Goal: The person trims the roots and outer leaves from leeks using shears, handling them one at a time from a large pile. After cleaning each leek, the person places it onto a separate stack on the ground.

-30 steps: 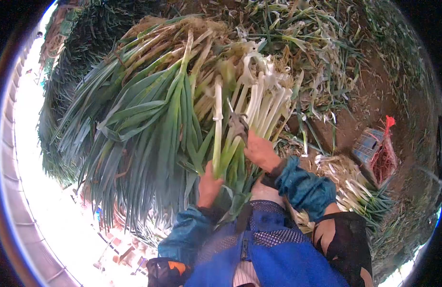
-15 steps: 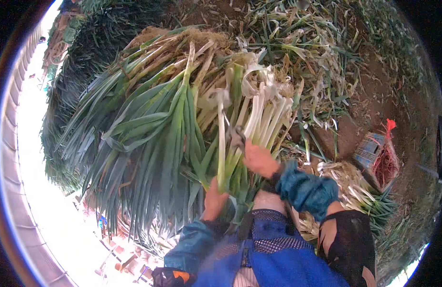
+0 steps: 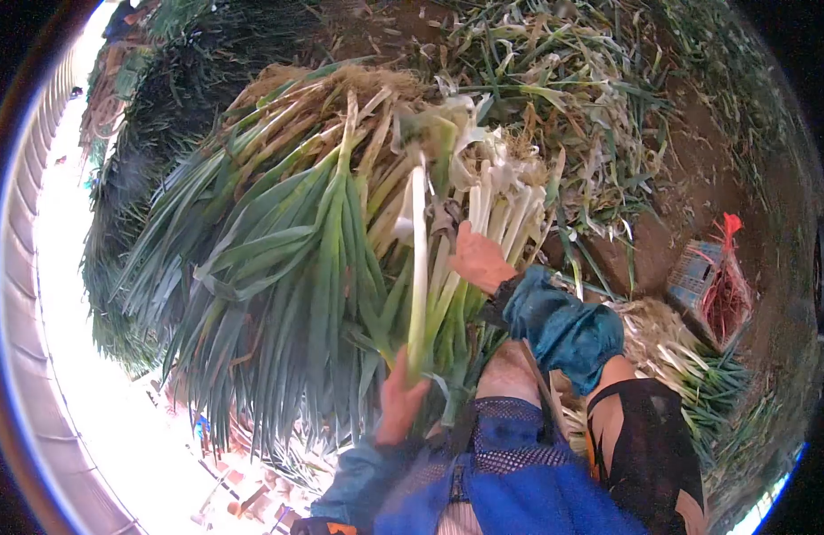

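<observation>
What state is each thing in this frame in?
left hand: closed around single leek, held upright
right hand: gripping small tool at the white stalks
leek pile: heaped, leaves fanned out
crate: on soil, holding red netting

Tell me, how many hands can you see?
2. The left hand grips one green onion low down; the right hand is higher, against the white stalks. None seem hidden.

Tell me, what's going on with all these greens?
The left hand grips one long stalk by its green part, held upright in front of a big heap of leeks. The right hand is up at the white ends, holding what looks like a small metal tool. A basket with red netting sits on the soil nearby.
</observation>
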Tool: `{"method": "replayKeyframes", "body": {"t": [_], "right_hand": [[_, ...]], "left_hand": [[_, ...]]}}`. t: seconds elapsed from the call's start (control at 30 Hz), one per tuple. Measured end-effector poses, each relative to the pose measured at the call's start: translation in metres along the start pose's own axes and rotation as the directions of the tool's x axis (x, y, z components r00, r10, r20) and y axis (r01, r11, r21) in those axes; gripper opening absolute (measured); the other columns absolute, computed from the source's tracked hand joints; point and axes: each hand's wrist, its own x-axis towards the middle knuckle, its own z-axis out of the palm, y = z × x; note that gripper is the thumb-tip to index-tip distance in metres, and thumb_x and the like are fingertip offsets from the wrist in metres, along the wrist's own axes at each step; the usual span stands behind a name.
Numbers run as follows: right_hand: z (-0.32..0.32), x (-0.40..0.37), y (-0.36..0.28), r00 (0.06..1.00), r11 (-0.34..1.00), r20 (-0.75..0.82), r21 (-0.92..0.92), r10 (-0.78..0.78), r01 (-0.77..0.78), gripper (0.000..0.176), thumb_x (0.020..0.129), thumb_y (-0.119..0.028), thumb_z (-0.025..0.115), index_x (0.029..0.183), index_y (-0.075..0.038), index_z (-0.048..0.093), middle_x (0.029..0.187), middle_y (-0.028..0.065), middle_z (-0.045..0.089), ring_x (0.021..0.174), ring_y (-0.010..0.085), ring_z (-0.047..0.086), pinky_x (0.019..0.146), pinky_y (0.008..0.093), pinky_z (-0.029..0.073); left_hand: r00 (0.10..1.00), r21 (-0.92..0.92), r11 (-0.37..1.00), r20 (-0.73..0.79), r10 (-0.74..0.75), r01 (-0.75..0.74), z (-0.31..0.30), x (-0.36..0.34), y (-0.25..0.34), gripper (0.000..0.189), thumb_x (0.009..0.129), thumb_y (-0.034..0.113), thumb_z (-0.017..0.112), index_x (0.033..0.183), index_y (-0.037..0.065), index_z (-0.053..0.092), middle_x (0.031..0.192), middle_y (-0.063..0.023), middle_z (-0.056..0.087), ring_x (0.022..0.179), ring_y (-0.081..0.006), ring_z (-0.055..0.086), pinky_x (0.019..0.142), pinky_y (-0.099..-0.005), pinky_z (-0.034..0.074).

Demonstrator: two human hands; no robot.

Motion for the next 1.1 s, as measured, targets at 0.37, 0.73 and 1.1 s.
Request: {"method": "replayKeyframes", "body": {"t": [0.37, 0.73, 1.1], "right_hand": [[-0.04, -0.124, 0.013, 0.988, 0.985, 0.054, 0.088, 0.143, -0.147, 0.054, 0.076, -0.027, 0.059, 0.112, 0.006, 0.036, 0.072, 0.0298, 0.055, 0.071, 0.045, 0.056, 0.062, 0.0506, 0.044], [-0.028, -0.05, 0.056, 0.996, 0.989, -0.043, -0.119, 0.084, -0.089, 0.049, 0.074, -0.026, 0.058, 0.105, 0.007, 0.039, 0.076, 0.025, 0.057, 0.073, 0.0399, 0.058, 0.062, 0.0458, 0.047], [-0.023, -0.096, 0.014, 0.988, 0.995, 0.12, -0.018, 0.097, -0.095, 0.05, 0.078, -0.029, 0.058, 0.108, 0.005, 0.038, 0.073, 0.0227, 0.057, 0.07, 0.0419, 0.057, 0.062, 0.0482, 0.046]], "left_hand": [[0.978, 0.466, 0.882, 0.143, -0.154, 0.071, 0.049, 0.022, -0.055, 0.08, 0.069, 0.015, 0.061, 0.139, 0.022, 0.024, 0.078, -0.0198, 0.063, 0.072, -0.0381, 0.061, 0.063, -0.0438, 0.048], [0.981, 0.474, 0.878, 0.191, -0.037, -0.059, 0.047, 0.013, -0.045, 0.057, 0.075, 0.022, 0.06, 0.129, 0.016, 0.042, 0.078, -0.0208, 0.061, 0.071, -0.0369, 0.06, 0.063, -0.0459, 0.045], [0.763, 0.908, 0.418, -0.286, 0.58, 0.023, -0.059, 0.254, 0.036, 0.024, 0.072, 0.012, 0.062, 0.09, 0.005, 0.047, 0.089, -0.0107, 0.05, 0.083, -0.029, 0.053, 0.068, -0.0379, 0.047]]}}
